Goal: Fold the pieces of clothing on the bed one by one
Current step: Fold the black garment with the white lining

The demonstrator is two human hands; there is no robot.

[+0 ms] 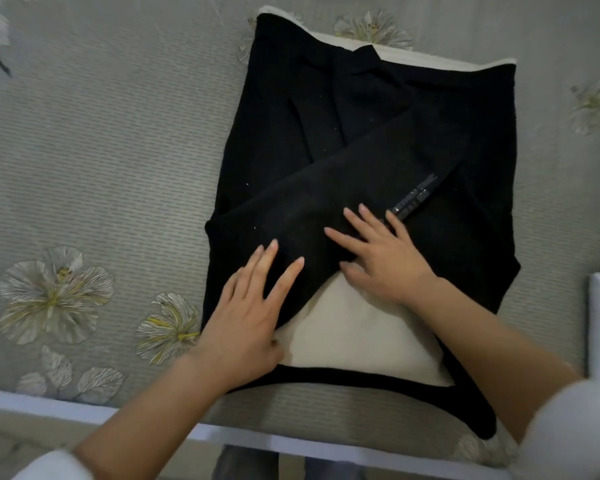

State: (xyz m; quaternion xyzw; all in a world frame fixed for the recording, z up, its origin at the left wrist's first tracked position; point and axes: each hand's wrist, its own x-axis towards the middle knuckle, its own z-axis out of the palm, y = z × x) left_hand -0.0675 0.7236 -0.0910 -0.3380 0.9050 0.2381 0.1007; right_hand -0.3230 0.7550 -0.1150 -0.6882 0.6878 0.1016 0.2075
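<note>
Black jacket (284,133) lay flat on the floral bedspread (101,150), its folded-in sleeve (354,178) crossing beneath both palms, left hand (250,306) and right hand (385,258) spread flat, fingers straight, pressing side by side, seemingly to smooth and pin that fold.

The left hand (253,306) lies flat, palm down, fingers straight and spread. The right hand (385,258) lies the same way just beside it, fingers splayed.

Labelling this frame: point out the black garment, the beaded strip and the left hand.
black garment (291,140), head view, upper left panel.
beaded strip (414,196), head view, its middle.
left hand (246,311), head view, its back.
</note>
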